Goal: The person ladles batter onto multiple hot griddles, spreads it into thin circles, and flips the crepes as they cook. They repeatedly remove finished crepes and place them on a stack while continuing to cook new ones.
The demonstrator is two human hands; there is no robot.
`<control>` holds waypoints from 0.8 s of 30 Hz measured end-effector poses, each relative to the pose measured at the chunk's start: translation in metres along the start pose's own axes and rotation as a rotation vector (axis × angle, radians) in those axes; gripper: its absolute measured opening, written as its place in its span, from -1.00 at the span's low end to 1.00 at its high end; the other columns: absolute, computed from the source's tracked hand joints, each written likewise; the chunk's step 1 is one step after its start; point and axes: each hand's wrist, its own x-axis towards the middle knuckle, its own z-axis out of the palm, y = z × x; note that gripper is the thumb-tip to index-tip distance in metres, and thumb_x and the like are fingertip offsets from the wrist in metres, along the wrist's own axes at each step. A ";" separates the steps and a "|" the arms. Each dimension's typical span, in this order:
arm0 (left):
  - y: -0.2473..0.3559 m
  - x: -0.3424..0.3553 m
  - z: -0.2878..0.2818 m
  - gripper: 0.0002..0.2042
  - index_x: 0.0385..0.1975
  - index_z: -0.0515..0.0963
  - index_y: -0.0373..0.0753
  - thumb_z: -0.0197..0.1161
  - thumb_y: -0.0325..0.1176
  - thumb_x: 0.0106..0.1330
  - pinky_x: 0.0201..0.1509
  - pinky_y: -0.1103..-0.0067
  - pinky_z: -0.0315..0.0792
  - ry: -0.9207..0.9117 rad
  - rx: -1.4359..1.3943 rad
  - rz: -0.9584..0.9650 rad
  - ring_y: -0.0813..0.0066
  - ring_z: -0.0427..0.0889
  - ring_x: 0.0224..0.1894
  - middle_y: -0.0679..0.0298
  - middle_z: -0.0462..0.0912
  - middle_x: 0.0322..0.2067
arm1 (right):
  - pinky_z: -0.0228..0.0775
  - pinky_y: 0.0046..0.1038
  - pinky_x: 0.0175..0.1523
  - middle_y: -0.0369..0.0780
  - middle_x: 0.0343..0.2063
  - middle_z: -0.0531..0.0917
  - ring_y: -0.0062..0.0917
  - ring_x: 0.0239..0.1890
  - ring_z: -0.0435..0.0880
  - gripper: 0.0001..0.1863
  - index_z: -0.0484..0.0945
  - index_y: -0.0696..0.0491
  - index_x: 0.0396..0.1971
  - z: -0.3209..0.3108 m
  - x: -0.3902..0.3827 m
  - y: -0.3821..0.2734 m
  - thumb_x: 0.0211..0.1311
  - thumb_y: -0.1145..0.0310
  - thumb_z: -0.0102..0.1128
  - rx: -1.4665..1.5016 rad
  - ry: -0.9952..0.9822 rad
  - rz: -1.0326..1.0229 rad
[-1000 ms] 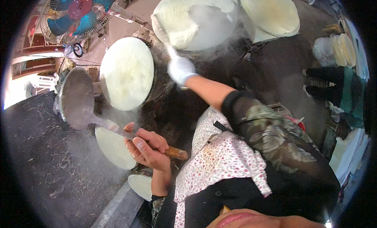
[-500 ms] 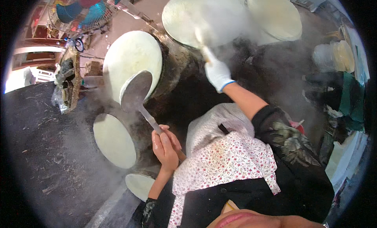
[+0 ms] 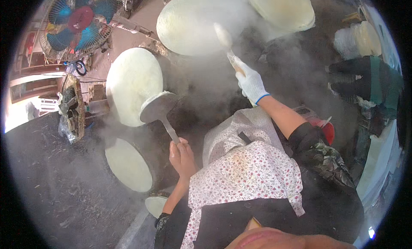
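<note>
My bare left hand (image 3: 183, 158) is wrapped round the handle of a wide, shallow metal skimmer (image 3: 157, 109). Soft white stuff lies along its far rim. The skimmer overlaps the near right edge of a large round vat of pale creamy liquid (image 3: 134, 84). In a white knitted glove, my right hand (image 3: 252, 84) grips a wooden-handled tool with a rounded, white-coated end (image 3: 222, 34); its exact kind is unclear. That end is over the near side of the larger steaming vat (image 3: 184, 28) at the back. Steam blurs the surface there.
Another pale vat (image 3: 283, 11) stands at the back right, and smaller ones (image 3: 128, 165) are at the left. A caged fan (image 3: 81, 19) is at the far left. A person in dark trousers (image 3: 356, 77) stands at the right, near a red container (image 3: 328, 131).
My right hand has drawn the white-ended tool back toward me and rightward. The skimmer has tilted, showing white stuff on its rim. The view has shifted as well.
</note>
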 end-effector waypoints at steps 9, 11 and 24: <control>0.015 -0.029 0.057 -0.86 -0.21 0.46 -0.23 -0.04 -0.42 0.62 -0.58 0.73 0.14 0.117 0.016 -0.056 0.80 0.25 -0.61 0.49 0.38 -0.56 | 0.56 -0.18 0.13 -0.03 0.05 0.72 -0.08 0.04 0.75 -0.44 0.43 -0.43 0.43 -0.067 0.019 -0.025 0.45 0.23 0.12 -0.180 -0.077 0.068; 0.020 -0.035 0.071 -0.86 -0.21 0.46 -0.23 -0.04 -0.42 0.62 -0.58 0.72 0.14 0.088 0.048 -0.016 0.79 0.25 -0.60 0.48 0.37 -0.57 | 0.57 -0.21 0.09 -0.04 0.05 0.73 -0.11 0.03 0.76 -0.47 0.47 -0.39 0.40 -0.083 0.028 -0.018 0.46 0.24 0.13 -0.078 -0.109 0.277; 0.027 -0.068 0.142 -0.87 -0.14 0.40 -0.23 -0.08 -0.39 0.68 -0.52 0.70 0.21 0.080 -0.053 0.034 0.75 0.26 -0.57 0.44 0.35 -0.52 | 0.57 -0.02 0.11 0.03 -0.06 0.73 0.03 -0.04 0.73 -0.52 0.52 -0.31 0.36 -0.095 0.050 -0.026 0.49 0.11 0.01 -0.153 -0.092 -0.561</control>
